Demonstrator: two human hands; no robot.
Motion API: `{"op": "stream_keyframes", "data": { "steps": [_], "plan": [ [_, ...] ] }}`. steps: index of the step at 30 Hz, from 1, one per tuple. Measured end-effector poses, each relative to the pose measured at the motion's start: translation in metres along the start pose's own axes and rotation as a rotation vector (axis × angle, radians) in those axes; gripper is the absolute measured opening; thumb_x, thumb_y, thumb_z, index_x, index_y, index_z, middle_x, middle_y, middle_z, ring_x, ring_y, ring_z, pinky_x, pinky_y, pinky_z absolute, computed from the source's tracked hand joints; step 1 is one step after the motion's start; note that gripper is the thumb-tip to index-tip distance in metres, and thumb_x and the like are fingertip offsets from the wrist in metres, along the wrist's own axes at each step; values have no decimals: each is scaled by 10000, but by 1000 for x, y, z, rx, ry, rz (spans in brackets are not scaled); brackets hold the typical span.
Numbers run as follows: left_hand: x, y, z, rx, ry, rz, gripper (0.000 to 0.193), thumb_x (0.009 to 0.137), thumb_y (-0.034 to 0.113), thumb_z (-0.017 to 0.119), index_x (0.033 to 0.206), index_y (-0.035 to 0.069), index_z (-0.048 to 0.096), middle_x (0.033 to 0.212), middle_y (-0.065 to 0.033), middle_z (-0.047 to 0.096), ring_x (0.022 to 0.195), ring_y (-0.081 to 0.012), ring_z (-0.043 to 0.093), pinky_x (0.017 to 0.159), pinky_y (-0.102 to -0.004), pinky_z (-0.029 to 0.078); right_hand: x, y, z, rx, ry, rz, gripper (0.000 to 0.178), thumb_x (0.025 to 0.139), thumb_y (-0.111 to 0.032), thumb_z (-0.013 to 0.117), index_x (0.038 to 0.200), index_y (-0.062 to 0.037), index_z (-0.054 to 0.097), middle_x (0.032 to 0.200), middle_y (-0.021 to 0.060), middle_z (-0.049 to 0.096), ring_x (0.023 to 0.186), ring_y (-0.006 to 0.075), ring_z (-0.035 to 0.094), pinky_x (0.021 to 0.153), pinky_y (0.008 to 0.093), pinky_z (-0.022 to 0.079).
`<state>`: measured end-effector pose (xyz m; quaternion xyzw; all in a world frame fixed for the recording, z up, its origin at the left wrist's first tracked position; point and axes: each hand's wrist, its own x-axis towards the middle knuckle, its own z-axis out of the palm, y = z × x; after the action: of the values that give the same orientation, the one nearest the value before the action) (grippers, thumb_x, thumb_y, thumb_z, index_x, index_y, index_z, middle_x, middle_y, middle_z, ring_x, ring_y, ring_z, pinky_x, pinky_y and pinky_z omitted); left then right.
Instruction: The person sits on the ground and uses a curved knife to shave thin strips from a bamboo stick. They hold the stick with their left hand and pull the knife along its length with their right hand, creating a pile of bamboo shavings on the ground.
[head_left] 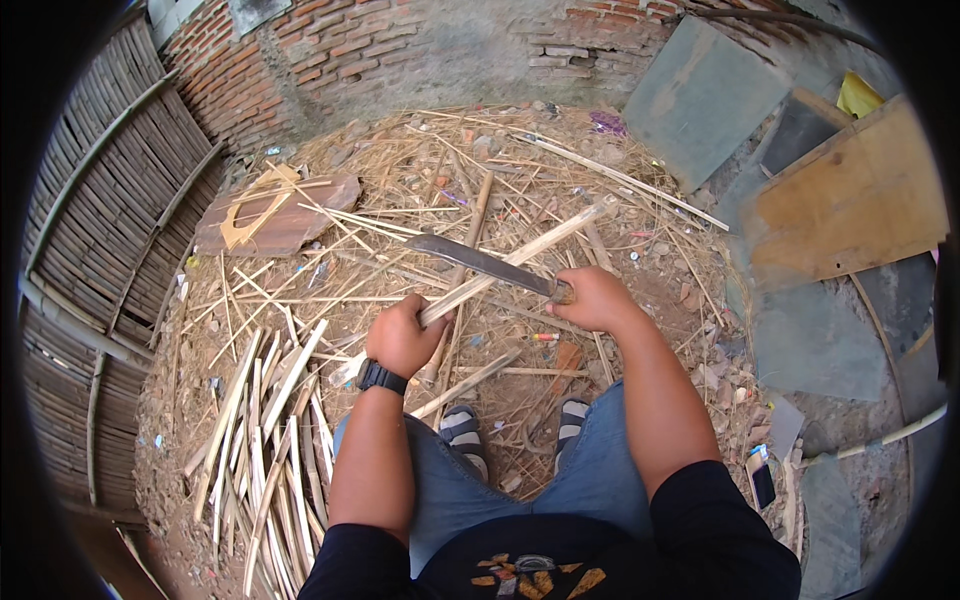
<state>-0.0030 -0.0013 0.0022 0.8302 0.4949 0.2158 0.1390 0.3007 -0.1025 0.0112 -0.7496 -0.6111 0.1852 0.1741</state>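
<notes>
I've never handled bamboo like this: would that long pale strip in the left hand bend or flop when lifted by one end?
Probably stiff with a little spring: the bamboo strip juts straight out past the left hand without sagging. It looks light, since one hand holds it up. It may split lengthwise easily, as the big knife in the right hand lies across it.

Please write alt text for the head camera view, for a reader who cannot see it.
Seen from above, a seated person grips a long bamboo strip in the left hand and lays a machete, held in the right hand, across it. Split bamboo strips lie piled at the person's left on ground littered with shavings, before a brick wall.
</notes>
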Motion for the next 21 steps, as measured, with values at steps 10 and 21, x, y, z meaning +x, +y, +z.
{"op": "stream_keyframes", "data": {
  "steps": [10,21],
  "plan": [
    [2,-1,2,-7,37,11,403,858,429,820,863,47,690,714,-168,692,682,-373,694,636,-465,533,2,9,0,-17,78,52,526,846,-389,817,1278,-105,720,1082,233,743,1043,379,720,906,458,561],
    [4,-4,3,29,-1,-5,421,863,480,784,894,69,697,743,-151,721,719,-374,718,663,-477,571,7,19,9,-19,118,69,572,852,-415,818,1313,-96,703,1047,220,755,1037,379,729,913,457,565]
  ]
}}
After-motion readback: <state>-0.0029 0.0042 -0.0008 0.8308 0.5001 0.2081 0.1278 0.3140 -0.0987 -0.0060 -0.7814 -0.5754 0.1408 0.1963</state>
